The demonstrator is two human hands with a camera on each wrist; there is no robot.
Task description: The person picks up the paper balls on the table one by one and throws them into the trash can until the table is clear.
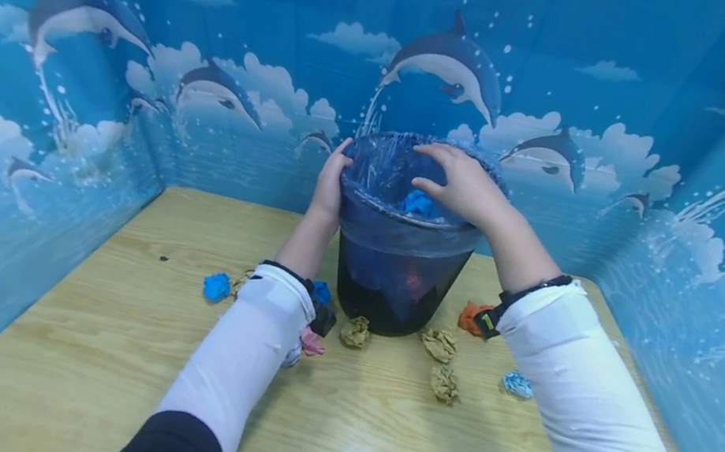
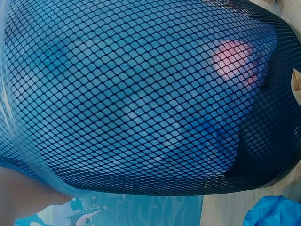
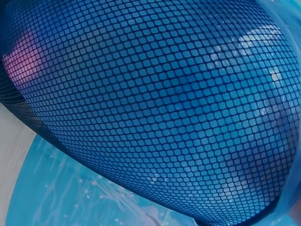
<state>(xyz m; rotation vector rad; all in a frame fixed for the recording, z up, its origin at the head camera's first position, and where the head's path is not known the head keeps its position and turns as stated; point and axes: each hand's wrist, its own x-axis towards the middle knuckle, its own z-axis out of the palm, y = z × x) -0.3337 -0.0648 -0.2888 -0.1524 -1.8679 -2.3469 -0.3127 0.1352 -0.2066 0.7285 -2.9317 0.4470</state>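
A black mesh trash bin with a clear plastic liner folded over its rim stands upright on the table. My left hand holds the bin's left side at the rim; its farther fingers are hidden. Over the right part of the opening is my right hand, fingers spread and loosely bent, holding nothing. A blue crumpled paper ball shows inside the bin, below the right fingertips. Through the mesh, a pink ball is visible low in the bin in both wrist views.
Tan paper balls lie before the bin. An orange ball and a light blue ball are on the right. Left are a blue ball and a pink one. A dolphin-print curtain surrounds the wooden table.
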